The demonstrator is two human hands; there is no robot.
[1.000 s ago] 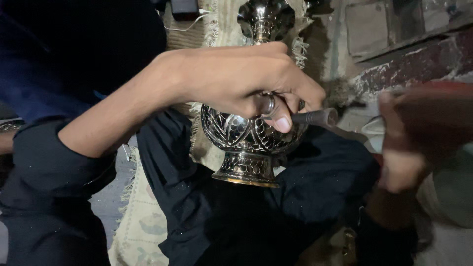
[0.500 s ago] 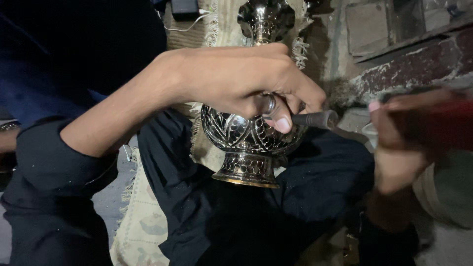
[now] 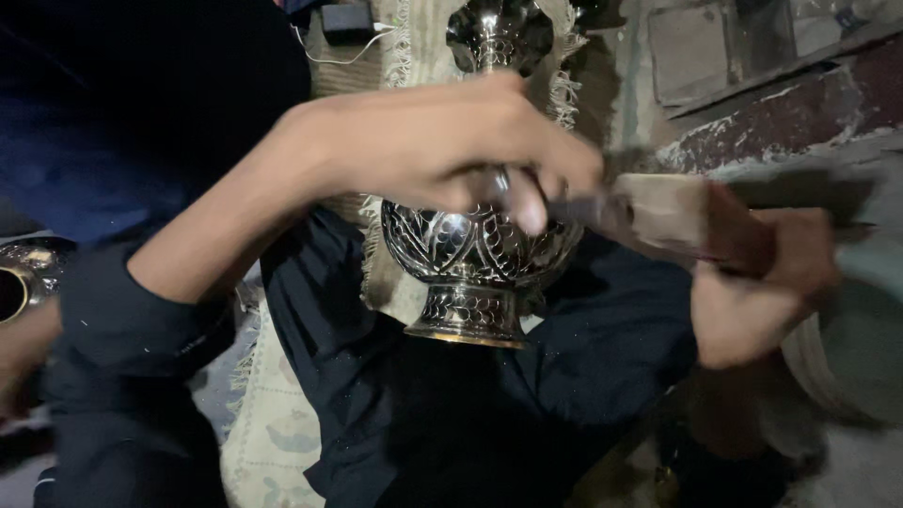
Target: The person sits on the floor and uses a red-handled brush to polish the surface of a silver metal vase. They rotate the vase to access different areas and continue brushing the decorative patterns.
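The left hand [image 3: 442, 150] grips a chisel-like tool [image 3: 574, 212] against the engraved metal vase [image 3: 475, 254], pointing rightward; the right hand [image 3: 752, 292], closed on a blurred block [image 3: 673, 216], sits at its end

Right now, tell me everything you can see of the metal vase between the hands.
The metal vase looks like polished silver-coloured metal, with a round belly cut in leaf-like engraved patterns, a narrow waist and a flared foot with a brassy lower rim. It stands upright on dark cloth over the person's lap. A narrow stem and an ornate top rise behind the left hand, which wraps over the belly's top. The right hand holds a blurred tool at its side; contact is unclear.
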